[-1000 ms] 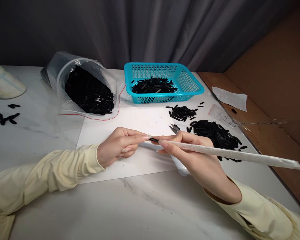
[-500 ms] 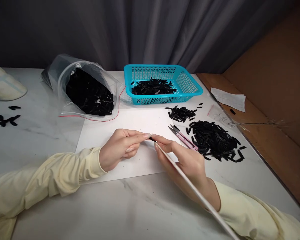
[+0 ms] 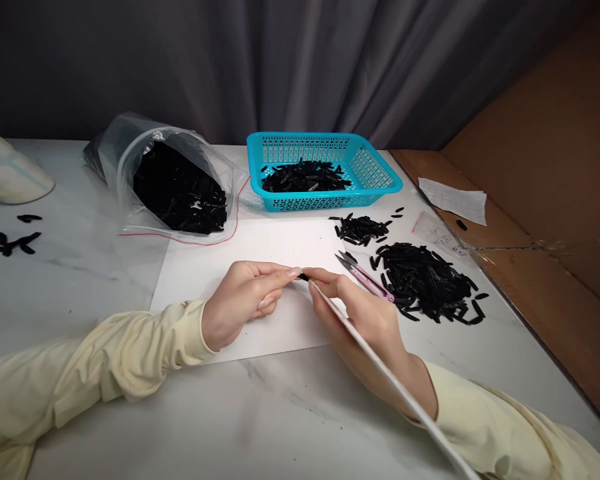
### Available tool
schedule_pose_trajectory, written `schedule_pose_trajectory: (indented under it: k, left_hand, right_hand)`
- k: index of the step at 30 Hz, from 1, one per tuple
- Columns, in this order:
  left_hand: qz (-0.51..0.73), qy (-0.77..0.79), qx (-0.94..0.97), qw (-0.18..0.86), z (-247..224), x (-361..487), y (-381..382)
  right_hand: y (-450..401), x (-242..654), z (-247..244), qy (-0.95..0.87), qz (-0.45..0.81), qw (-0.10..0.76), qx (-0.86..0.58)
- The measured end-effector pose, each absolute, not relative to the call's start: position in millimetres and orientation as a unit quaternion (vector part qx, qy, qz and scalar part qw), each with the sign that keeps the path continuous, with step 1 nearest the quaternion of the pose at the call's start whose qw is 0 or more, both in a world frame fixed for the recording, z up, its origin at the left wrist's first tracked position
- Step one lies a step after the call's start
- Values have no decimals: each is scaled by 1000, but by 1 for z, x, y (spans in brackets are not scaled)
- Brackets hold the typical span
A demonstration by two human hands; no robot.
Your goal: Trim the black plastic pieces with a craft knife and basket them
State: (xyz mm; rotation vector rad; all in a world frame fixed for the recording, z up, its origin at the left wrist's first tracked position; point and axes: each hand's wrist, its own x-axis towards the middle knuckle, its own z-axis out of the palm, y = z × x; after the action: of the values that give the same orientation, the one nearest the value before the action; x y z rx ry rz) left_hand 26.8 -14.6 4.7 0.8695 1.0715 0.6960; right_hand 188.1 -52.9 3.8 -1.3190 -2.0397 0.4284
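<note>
My left hand [image 3: 245, 300] is closed, its thumb and forefinger pinching one end of a small black elongated piece [image 3: 304, 276]. Close against it, my right hand [image 3: 367, 320] is closed round a long thin white stick [image 3: 397, 390]. That stick slants from my right fingertips to the bottom right edge, its upper end at the black piece. Fingers cover part of the piece, so I cannot tell whether the stick touches it. Both hands are over a white paper sheet [image 3: 260, 243]. Pink-handled thread snips [image 3: 365, 279] lie just beyond my right hand.
A blue basket [image 3: 325, 137] holds many black pieces. An open clear zip bag [image 3: 114, 157] of them lies to its left. On the right are a large pile [image 3: 427, 280] and a smaller pile [image 3: 361, 229]. Cardboard [image 3: 545, 167] borders the table's right side.
Both hands keep nearly the same pose round the black piece and the stick. The whole view has shifted very slightly.
</note>
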Motion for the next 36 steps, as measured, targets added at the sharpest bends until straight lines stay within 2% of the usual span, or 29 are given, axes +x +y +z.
schedule_pose_trajectory:
  k: [4,10,15,19,23,28,33,36]
  left_hand:
    - [306,457,396,735,3,23,-14]
    - [292,417,379,773,1,16,-5]
    - [272,370,391,798,-2,12,-6]
    - [273,364,423,783,7,9,-4]
    - [332,389,509,693,37,26,19]
    - [255,397,639,608,50,95,61]
    - [237,419,668,568,23,153,85]
    - [221,423,671,567,20,152,83]
  right_hand:
    - [-51,189,15,-754,198,348,-521]
    - [-44,202,13,-704,192,445,-518]
    - [-41,210,8,-703,175,455,-517]
    - [-35,213,-1,-765,145,421,-466]
    - [-31,213,-13,-897,17,311,-314]
    - [-33,207,-22,-944,-84,209,-242]
    - [-32,208,-24,-950,-101,192,-226]
    - [-30,212,-24,-939,-83,239,-232]
